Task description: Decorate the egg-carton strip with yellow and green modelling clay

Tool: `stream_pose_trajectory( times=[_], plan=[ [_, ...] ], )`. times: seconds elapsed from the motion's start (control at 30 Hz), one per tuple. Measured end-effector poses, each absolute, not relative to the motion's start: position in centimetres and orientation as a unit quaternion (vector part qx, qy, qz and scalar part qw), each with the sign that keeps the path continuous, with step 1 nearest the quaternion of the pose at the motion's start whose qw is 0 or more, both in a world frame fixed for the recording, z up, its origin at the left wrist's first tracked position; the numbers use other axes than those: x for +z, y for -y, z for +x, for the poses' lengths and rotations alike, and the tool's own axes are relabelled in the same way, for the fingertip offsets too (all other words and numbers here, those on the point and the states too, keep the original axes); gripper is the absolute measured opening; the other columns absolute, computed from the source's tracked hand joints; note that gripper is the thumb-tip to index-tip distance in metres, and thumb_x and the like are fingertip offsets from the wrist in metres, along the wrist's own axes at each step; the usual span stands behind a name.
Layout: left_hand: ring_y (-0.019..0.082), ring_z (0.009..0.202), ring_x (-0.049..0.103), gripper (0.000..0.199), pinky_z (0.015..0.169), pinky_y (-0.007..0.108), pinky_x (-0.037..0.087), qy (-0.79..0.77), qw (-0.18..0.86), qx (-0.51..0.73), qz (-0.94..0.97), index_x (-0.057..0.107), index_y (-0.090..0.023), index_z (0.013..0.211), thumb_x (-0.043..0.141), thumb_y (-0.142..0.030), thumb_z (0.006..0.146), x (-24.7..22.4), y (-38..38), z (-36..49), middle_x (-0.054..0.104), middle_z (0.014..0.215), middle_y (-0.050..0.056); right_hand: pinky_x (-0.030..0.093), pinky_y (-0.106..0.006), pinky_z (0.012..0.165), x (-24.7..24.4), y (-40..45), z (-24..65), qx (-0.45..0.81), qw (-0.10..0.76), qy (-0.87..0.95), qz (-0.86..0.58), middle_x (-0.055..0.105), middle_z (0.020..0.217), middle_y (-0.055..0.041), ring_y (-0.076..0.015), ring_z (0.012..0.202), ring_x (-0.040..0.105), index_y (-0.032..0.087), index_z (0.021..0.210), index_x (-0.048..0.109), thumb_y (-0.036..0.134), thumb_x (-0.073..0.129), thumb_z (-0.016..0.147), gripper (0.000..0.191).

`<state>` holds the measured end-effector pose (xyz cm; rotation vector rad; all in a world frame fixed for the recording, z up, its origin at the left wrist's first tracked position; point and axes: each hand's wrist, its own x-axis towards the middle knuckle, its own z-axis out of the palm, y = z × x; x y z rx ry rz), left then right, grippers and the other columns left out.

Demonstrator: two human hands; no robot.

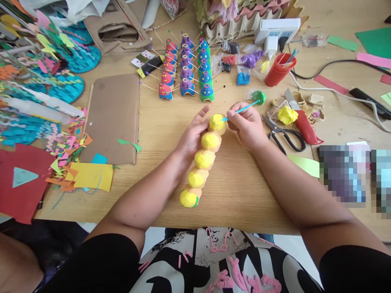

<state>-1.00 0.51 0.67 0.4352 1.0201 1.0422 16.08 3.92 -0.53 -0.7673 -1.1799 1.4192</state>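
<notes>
A strip of egg-carton cups (pixel 204 159) with yellow clay on its domes slants across the middle, a bit of green at its near end. My left hand (pixel 193 136) holds the strip at its far end from the left side, fingers closed against it. In my right hand (pixel 247 124) a thin blue tool (pixel 249 106) is pinched; its flat tip touches the farthest yellow dome. Green clay (pixel 258 97) lies just beyond my right hand. Three finished-looking caterpillar strips, red-blue (pixel 165 90), purple-blue (pixel 187 86) and green-blue (pixel 207 91), stand behind with pins sticking out.
Black-handled scissors (pixel 287 133), a red-handled knife (pixel 305 126) and yellow clay (pixel 287 115) lie on the right. Behind them are a red cup (pixel 280 70) and a power strip (pixel 277 29). Cardboard (pixel 111 118) and paper scraps (pixel 93 176) lie left. Another person's limb (pixel 18 260) shows lower left.
</notes>
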Motion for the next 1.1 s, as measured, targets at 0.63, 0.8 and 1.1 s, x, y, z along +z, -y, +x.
stream_pose_trajectory(
  times=[0.63,0.8,1.1],
  plan=[
    [0.031,0.1,0.082,0.065,0.066,0.033,0.062,-0.44,0.76,0.439,0.189,0.062,-0.047,0.153,0.082,-0.043,0.091,2.0,0.5,-1.2,0.084,0.108,0.004,0.026,-0.021,0.049,-0.3,-4.2,16.6,0.653,0.497,0.495,-0.287,0.05,0.066,0.0092,-0.0053,0.055,0.038,0.023,0.08,0.056,0.061,0.098,0.07,0.057],
    [0.032,0.104,0.082,0.063,0.07,0.034,0.062,-0.447,0.756,0.437,0.193,0.064,-0.047,0.15,0.083,-0.041,0.091,2.1,0.5,-1.2,0.084,0.111,0.003,0.031,-0.022,0.053,-0.5,-4.2,16.5,0.633,0.508,0.515,-0.276,0.054,0.068,0.0087,-0.006,0.059,0.043,0.022,0.083,0.058,0.063,0.096,0.073,0.056],
    [0.034,0.102,0.081,0.062,0.068,0.036,0.061,-0.448,0.755,0.424,0.224,0.064,-0.046,0.151,0.081,-0.044,0.092,1.9,0.5,-1.2,0.084,0.109,0.005,0.026,-0.022,0.05,0.3,-3.8,16.6,0.653,0.507,0.478,-0.296,0.045,0.066,0.0086,-0.0067,0.055,0.03,0.024,0.079,0.054,0.066,0.094,0.072,0.059]
  ],
)
